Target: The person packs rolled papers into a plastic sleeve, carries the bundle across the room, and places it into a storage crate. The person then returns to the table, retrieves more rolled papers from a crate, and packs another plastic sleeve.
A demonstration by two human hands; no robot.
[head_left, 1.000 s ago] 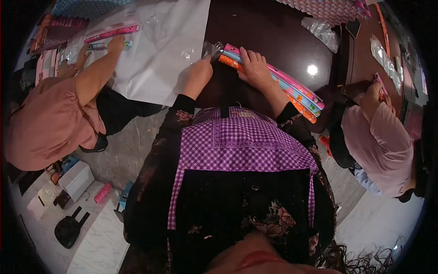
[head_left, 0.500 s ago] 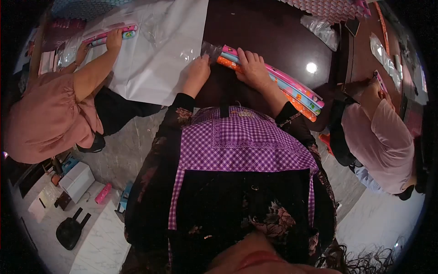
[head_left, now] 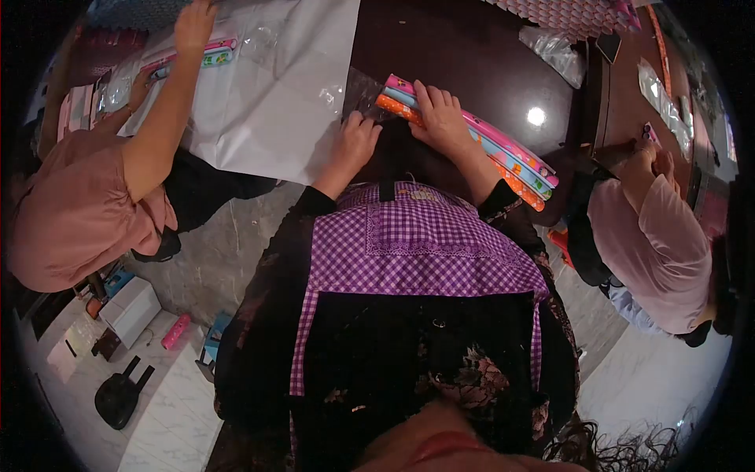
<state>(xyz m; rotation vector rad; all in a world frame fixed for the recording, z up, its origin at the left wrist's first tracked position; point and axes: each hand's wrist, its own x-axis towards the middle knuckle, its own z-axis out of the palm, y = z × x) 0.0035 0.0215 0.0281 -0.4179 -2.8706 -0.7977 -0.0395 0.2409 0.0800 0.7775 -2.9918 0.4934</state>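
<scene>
Three patterned rolls of wrapping paper (head_left: 510, 157), pink, light blue and orange, lie side by side at a slant on the dark table. Over their near-left part my right hand (head_left: 443, 118) is closed, its fingers across the top. Clear plastic wrap (head_left: 363, 88) extends past the left ends of the rolls. Just below it is my left hand (head_left: 355, 148), with curled fingers that appear to pinch the edge of this plastic; the fingertips are partly hidden.
White sheeting (head_left: 275, 102) covers the table on the left, where a co-worker (head_left: 86, 204) handles similar rolls (head_left: 216, 57). Another co-worker (head_left: 653, 236) works at right. Plastic packaging (head_left: 553, 57) and a dark phone-like object (head_left: 608, 46) lie at the back right.
My left hand has moved down and slightly right, towards the rolls' ends. My right hand and the rolls have barely shifted. The left co-worker's arm has risen away from their rolls.
</scene>
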